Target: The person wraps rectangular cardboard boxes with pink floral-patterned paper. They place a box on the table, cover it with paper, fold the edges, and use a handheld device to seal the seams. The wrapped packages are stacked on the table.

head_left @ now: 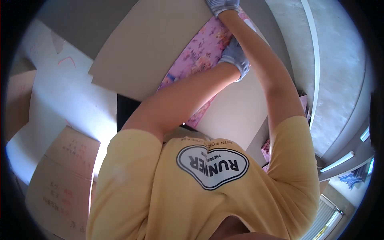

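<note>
"What's farthest left of the floral strip (200, 56)?"
"Brown cardboard (60, 180) with handwriting, well apart from it. Closer in comes a pale surface (76, 86) bearing a red mark, then a beige board (140, 48) directly along the strip's left edge."

"And the strip itself?"
"Pink, flower-printed, slanting between beige areas, its near end just beyond the person's yellow shirt (168, 192)."

"The hands?"
"Both gloved in grey and apart from each other. The right hand (224, 5) is over the strip's far end, cut by the picture's edge; I can't tell whether it grips. The left hand (236, 60) lies at the strip's right edge, nearer the body, fingers partly behind the right forearm (252, 48); I can't tell its grip either."

"Right of the strip?"
"Another beige area (240, 108) just beside it, then, well apart, a pale grey curved surface (340, 60) and a white light tube (338, 161)."
</note>
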A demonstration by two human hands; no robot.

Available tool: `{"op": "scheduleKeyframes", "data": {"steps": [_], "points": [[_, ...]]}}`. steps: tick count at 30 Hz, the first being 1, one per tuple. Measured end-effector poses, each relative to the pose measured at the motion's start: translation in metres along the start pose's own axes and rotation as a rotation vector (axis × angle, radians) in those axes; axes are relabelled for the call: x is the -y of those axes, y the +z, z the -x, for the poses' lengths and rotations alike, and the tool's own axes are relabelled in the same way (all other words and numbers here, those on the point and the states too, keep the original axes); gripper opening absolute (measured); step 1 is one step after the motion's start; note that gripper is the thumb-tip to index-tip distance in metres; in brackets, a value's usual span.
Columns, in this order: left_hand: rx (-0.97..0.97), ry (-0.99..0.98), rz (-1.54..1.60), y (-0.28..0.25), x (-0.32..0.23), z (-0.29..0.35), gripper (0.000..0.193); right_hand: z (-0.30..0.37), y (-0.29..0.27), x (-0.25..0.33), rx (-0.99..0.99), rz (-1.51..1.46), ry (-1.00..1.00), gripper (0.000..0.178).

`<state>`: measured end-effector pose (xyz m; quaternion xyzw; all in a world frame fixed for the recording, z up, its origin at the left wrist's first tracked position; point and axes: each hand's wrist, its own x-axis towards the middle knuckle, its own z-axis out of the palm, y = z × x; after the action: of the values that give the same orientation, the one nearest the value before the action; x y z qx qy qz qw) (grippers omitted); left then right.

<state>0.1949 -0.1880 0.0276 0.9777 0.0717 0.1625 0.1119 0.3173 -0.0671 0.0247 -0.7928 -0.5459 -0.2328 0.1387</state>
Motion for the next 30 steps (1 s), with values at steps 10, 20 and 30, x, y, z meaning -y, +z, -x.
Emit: {"op": "scheduleKeyframes", "data": {"steps": [10, 20, 30], "points": [[-0.32, 0.276, 0.063, 0.071, -0.035, 0.025, 0.044, 0.072, -0.051, 0.167, 0.039, -0.309, -0.354, 0.046], [-0.206, 0.268, 0.559, 0.011, -0.037, 0.146, 0.04, 0.08, -0.085, 0.197, 0.051, -0.878, -0.288, 0.034], [0.162, -0.589, 0.428, -0.137, 0.099, 0.213, 0.047, 0.2, -0.118, 0.011, -0.506, -0.66, 0.726, 0.026]]}}
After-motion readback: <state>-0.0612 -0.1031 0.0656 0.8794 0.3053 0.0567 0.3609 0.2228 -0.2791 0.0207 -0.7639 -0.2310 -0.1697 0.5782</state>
